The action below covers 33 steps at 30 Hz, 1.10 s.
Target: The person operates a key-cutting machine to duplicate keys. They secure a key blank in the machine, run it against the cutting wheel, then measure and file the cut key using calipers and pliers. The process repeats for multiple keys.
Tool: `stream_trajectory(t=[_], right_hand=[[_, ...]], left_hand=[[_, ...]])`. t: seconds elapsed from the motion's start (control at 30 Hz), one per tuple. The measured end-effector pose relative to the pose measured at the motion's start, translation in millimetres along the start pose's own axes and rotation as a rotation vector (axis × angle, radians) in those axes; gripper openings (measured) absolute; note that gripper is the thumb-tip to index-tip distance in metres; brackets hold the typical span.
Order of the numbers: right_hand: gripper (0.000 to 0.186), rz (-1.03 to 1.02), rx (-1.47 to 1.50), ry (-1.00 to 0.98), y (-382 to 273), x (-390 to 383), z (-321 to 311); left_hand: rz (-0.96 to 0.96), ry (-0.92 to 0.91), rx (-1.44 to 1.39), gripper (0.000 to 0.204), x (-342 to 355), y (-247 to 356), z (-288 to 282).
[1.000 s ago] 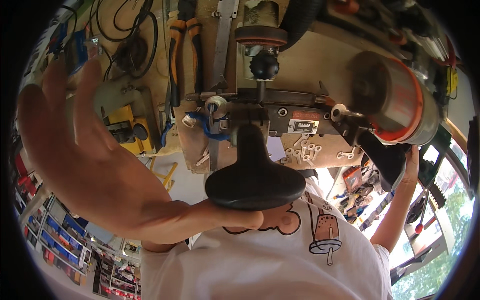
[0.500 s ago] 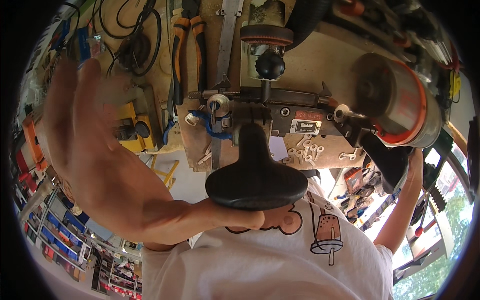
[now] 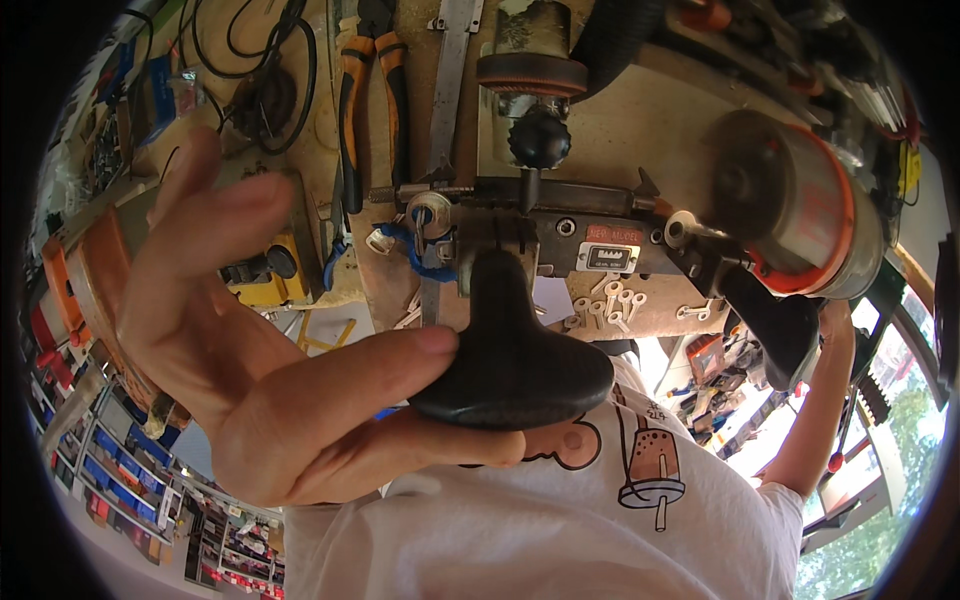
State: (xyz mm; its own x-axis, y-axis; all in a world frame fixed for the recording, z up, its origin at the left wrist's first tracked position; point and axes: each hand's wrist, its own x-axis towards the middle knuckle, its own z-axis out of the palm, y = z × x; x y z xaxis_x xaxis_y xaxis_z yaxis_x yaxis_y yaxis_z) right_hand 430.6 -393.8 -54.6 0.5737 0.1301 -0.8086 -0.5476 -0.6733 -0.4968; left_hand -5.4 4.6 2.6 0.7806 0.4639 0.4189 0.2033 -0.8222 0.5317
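My left hand (image 3: 260,370) is at the black T-shaped handle (image 3: 500,365) of a key-cutting machine (image 3: 560,230), one finger on its left side and another digit under it, the others raised and curled. A key (image 3: 430,225) sits at the clamp by blue plastic (image 3: 420,260). A black star knob (image 3: 540,138) stands above. My right hand (image 3: 832,325) is at the far right behind a second black handle (image 3: 775,330), fingers hidden. Above that handle is a clear, orange-rimmed cylindrical housing (image 3: 810,210).
Orange-handled pliers (image 3: 355,110) and a steel caliper (image 3: 447,80) lie at the back of the bench. Several key blanks (image 3: 615,305) lie below the machine. A yellow machine (image 3: 265,290) is at left, cables (image 3: 290,120) behind it. Shelves (image 3: 120,460) are at lower left.
My left fingers have curled and come inward, and one now rests on the handle's left side. My right arm and the housing have shifted slightly right and down.
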Motion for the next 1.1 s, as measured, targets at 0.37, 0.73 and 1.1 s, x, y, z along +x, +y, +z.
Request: stream_trajectory(t=[0.37, 0.73, 1.1], right_hand=[[0.040, 0.101, -0.204, 0.015, 1.3, 37.8, -24.4], [0.039, 0.132, -0.349, 0.019, 7.6, 62.7, -44.6], [0.034, -0.213, 0.374, -0.134, 41.0, -20.5, 18.6]], left_hand=[[-0.022, -0.003, 0.026, 0.044, -1.0, 1.1, 2.9], [-0.041, 0.049, -0.017, 0.045, -2.1, 3.8, 3.6], [0.096, 0.078, 0.020, 0.047, -21.9, 12.8, -2.7]])
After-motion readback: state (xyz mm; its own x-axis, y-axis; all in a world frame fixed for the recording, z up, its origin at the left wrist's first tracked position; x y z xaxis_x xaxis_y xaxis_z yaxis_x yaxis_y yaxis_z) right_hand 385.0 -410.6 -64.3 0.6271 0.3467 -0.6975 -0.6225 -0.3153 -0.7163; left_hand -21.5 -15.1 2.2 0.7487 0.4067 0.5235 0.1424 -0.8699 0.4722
